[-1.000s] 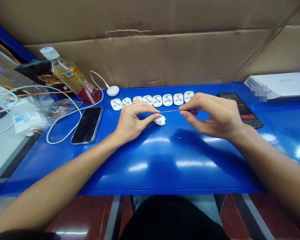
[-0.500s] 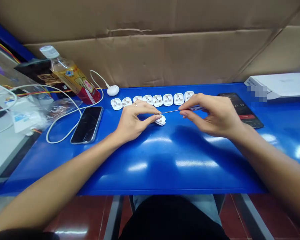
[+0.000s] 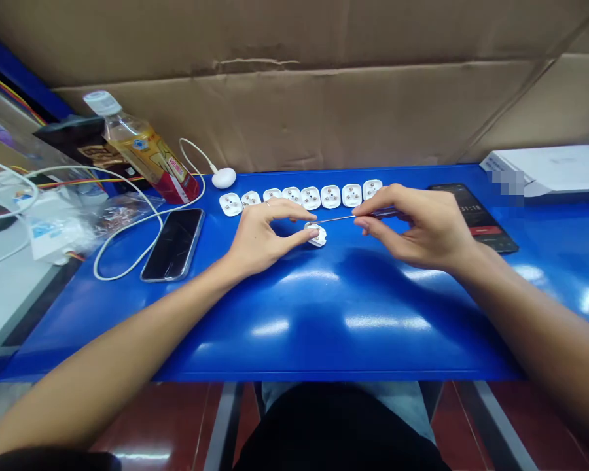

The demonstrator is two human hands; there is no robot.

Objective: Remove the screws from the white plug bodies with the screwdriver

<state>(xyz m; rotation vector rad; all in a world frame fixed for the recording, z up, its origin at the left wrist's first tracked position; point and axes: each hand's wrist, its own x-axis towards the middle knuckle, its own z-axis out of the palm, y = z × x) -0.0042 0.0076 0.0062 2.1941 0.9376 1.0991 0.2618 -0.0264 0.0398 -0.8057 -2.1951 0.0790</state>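
Note:
My left hand [image 3: 262,235] pinches a small white plastic part [image 3: 318,237] with metal contacts, thumb on its near face and index finger at its far edge. Between the fingers of my right hand [image 3: 417,226] is a thin screwdriver [image 3: 336,218]. Its shaft points left and its tip reaches the white part's upper edge; exactly what the tip touches is too small to tell. Behind my hands runs a row of several white rounded-square pieces [image 3: 330,197] with metal contacts, partly covered by my left fingers.
A phone [image 3: 173,245] and white cable [image 3: 98,261] lie left, near a tilted drink bottle [image 3: 152,157] and a white oval device [image 3: 224,177]. Right of my hands are another phone [image 3: 476,209] and a white box [image 3: 554,170]. Cardboard [image 3: 324,118] stands behind the blue table [image 3: 314,340].
My left index finger has lifted slightly away from the thumb, and the white part shows a little more. The screwdriver stays at it; the view has shifted slightly.

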